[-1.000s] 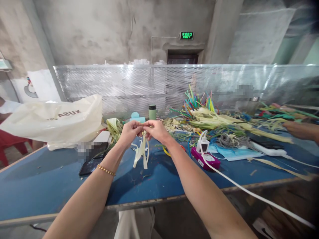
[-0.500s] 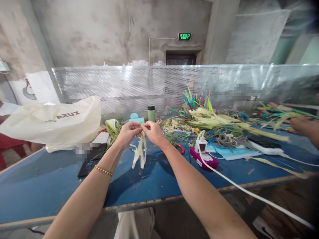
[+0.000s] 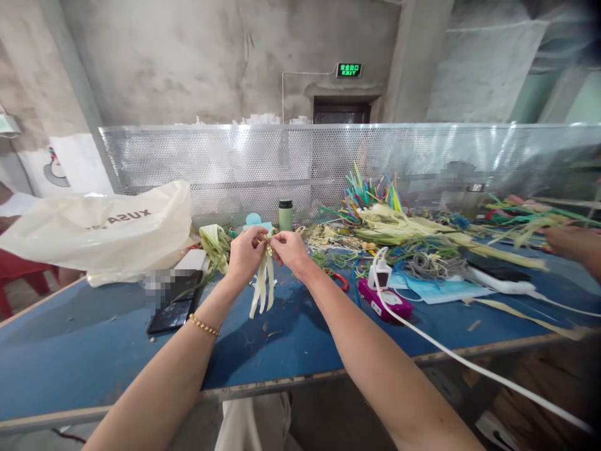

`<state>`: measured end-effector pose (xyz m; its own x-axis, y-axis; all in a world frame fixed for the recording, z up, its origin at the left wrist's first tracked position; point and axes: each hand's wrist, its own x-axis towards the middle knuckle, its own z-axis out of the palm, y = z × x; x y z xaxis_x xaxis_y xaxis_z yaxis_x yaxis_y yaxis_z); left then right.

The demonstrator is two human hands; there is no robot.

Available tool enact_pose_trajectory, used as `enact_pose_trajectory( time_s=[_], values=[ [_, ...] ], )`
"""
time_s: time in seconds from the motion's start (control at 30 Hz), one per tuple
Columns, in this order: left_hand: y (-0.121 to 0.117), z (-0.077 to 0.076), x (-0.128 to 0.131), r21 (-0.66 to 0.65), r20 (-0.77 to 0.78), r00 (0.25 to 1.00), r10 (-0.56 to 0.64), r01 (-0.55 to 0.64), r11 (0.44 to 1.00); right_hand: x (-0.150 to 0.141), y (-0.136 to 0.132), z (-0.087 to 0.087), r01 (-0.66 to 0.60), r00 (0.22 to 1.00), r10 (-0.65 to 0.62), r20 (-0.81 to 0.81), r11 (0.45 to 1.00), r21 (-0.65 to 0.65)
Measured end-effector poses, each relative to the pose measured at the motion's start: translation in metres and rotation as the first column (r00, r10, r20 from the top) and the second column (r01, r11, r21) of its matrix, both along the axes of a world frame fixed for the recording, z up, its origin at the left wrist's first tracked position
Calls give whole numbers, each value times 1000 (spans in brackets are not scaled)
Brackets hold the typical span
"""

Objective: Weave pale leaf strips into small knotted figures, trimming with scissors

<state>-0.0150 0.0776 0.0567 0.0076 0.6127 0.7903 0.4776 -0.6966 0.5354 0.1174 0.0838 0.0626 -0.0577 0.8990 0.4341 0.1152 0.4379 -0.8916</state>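
Pale yellow-green corn husk strips (image 3: 263, 285) hang down between my hands, their loose ends above the blue table (image 3: 291, 351). My left hand (image 3: 248, 254), with a gold bead bracelet on its wrist, is closed on the top of the strips. My right hand (image 3: 290, 252) pinches the same spot from the other side, fingertips close against the left ones. The exact crossing of the strips is partly hidden by my fingers. Behind my hands stands a green bottle (image 3: 285, 216) with a black lid, beside a light blue object (image 3: 256, 220).
Left lie a plastic bag (image 3: 103, 228) and a dark tablet (image 3: 173, 307). To the right are a husk pile (image 3: 399, 225), colourful stems (image 3: 370, 194), a purple power strip (image 3: 387, 304) with a white cable, and a blue mask (image 3: 432, 288). Another person's hand (image 3: 570, 241) is far right.
My left hand has turned and shifted slightly right, its fingers now more raised over the husk strips. The hanging strips have swung a little. My right hand has stayed nearly in place.
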Motion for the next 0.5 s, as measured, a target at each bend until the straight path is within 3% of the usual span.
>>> enact_pose_trajectory(
  time_s=[0.13, 0.23, 0.33, 0.4, 0.5],
  values=[
    [0, 2, -1, 26, -62, 994, 86, -84, 996, 2, 2, 0, -3, 998, 1, 57, 999, 33],
    [5, 0, -3, -35, -11, 999, 49, -49, 998, 5, 6, 0, 20, 991, -34, 126, 993, 116],
    [9, -1, -4, -142, 81, 994, -79, 90, 986, 8, 7, 1, 78, 962, -141, 234, 963, 259],
    [8, -1, -5, -225, 177, 965, -196, 233, 946, 9, 5, 3, 106, 925, -220, 309, 932, 347],
    [3, 3, -5, -356, 393, 842, -369, 509, 784, 10, 0, 7, 97, 892, -250, 377, 919, 382]
  ],
)
